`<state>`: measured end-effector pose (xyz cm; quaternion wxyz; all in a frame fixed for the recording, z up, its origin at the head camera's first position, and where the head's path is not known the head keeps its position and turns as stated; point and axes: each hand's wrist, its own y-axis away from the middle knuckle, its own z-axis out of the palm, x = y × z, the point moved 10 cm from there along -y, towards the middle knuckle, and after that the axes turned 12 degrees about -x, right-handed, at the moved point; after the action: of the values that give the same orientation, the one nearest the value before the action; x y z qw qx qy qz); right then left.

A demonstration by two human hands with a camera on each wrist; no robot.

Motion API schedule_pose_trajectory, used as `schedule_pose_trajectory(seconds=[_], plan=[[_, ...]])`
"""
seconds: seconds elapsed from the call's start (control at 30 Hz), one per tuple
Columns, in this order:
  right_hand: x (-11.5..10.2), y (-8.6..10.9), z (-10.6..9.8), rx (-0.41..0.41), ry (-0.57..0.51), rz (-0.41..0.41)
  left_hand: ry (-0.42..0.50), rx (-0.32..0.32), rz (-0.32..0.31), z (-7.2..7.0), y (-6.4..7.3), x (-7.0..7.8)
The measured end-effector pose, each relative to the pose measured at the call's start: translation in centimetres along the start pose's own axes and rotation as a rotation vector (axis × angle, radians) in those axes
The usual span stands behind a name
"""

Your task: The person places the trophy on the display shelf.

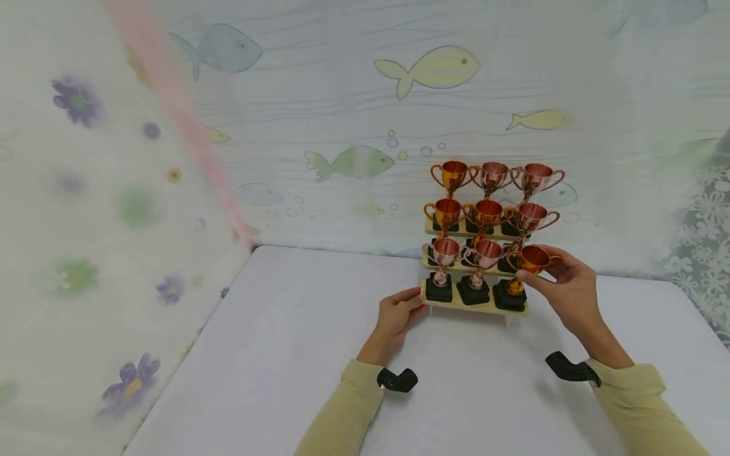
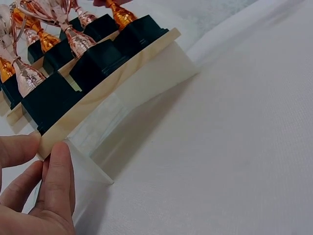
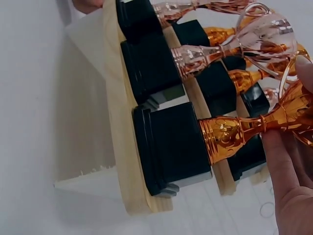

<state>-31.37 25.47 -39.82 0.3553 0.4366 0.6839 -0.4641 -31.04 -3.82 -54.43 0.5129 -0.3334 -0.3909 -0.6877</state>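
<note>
A three-tier rack with pale wooden shelves (image 1: 476, 308) carries several small trophies on black bases, some gold and some rose-gold. My left hand (image 1: 397, 315) pinches the left end of the lowest shelf, thumb on one side and fingers on the other, as the left wrist view shows at the wooden edge (image 2: 56, 142). With my right hand (image 1: 570, 285) I hold the gold trophy (image 1: 535, 258) at the right end of the bottom row by its cup and stem. Its black base (image 3: 176, 147) sits on the shelf. Beside it stands a rose-gold trophy (image 1: 483, 254).
The rack's clear supports (image 2: 151, 93) rest on a white-covered table (image 1: 319, 316). Behind rises a curtain (image 1: 319, 114) printed with fish, and a flowered one (image 1: 74, 221) hangs at the left. Lacy flowered fabric (image 1: 707, 228) hangs at the right edge.
</note>
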Motion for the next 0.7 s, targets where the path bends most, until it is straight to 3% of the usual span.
schedule_pose_trajectory(seconds=[0.4,0.63,0.7], plan=[[0.5,-0.2,0.5,0.054,0.076,0.041,-0.019,0.01,0.001,0.0,-0.2,-0.1],[1.3,0.0,1.0,0.06,0.052,0.066,-0.038,0.009,-0.01,-0.3,-0.1,-0.3],[1.4,0.2,1.2,0.045,0.034,0.069,-0.087,-0.004,0.0,-0.5,-0.1,-0.1]])
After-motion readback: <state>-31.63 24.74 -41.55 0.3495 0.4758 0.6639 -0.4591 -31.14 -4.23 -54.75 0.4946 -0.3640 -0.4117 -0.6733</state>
